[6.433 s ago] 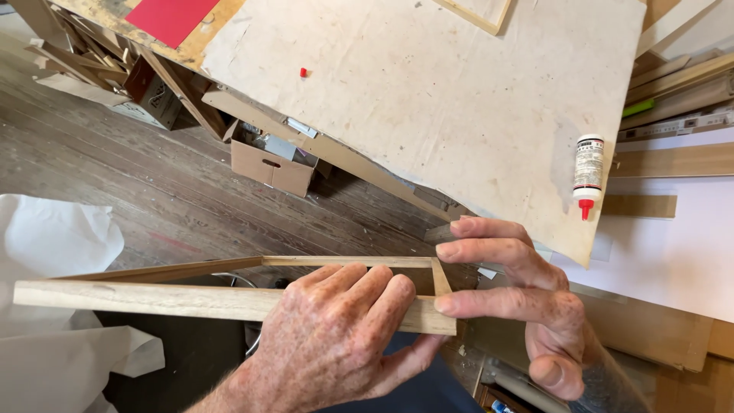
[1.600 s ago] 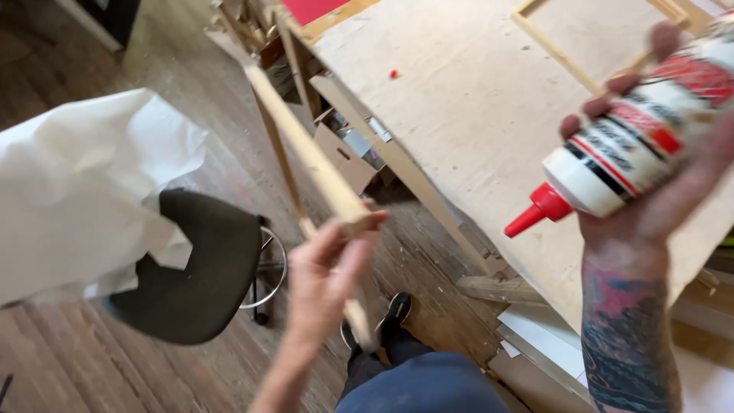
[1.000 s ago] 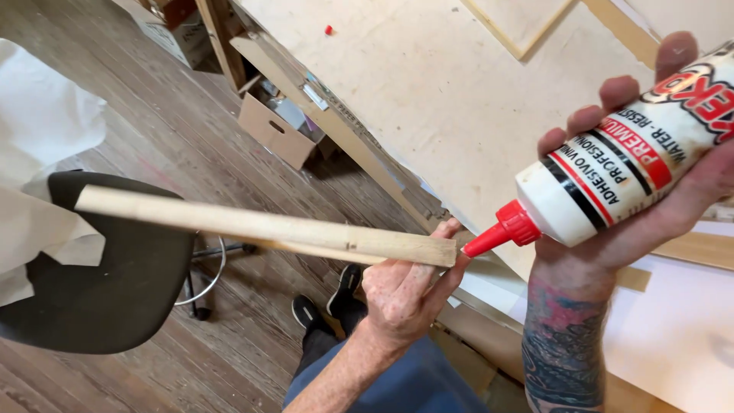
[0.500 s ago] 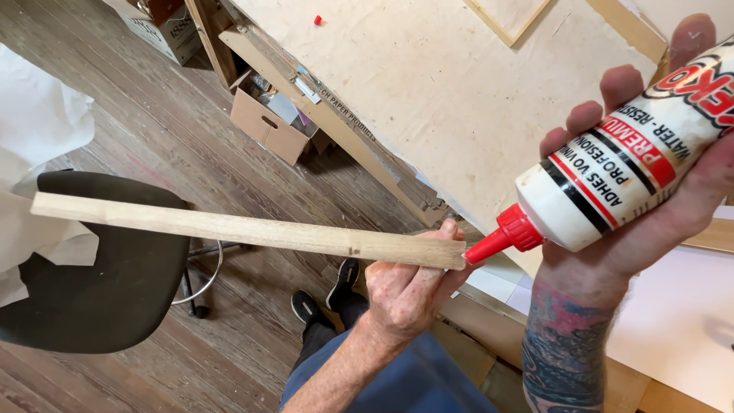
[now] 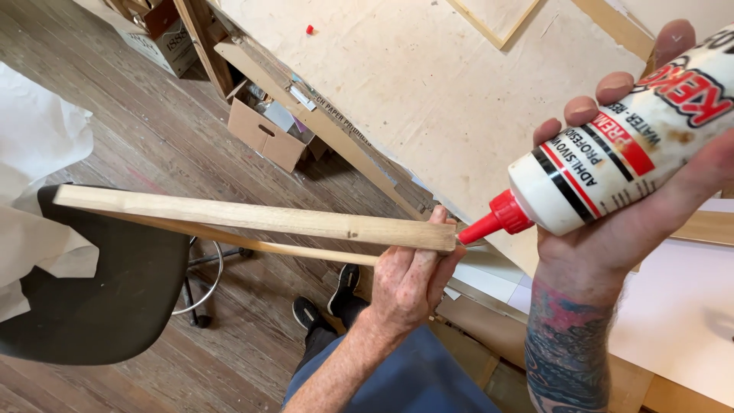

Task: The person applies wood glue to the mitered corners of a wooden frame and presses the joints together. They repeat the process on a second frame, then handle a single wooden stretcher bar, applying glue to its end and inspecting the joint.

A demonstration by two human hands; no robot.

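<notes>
Over the floor, left hand (image 5: 409, 279) fingers grip 2 wood strips (image 5: 252, 218); right hand (image 5: 612, 229) fingers clasp 1 glue bottle (image 5: 619, 157).

Pale, matt, raw wood on the strip (image 5: 252, 218); glossy white plastic with a red plastic nozzle on the glue bottle (image 5: 612, 164); rough, dusty board on the bench (image 5: 428, 84); matt dark plastic chair seat (image 5: 107, 298) at eight o'clock.

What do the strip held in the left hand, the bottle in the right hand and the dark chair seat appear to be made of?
Wooden strip: pale bare wood, grain and a small knot showing, seemingly unfinished.
Glue bottle: white, slightly glossy, probably plastic, with a red nozzle.
Chair seat: smooth matte black moulded shell, likely plastic.
</notes>
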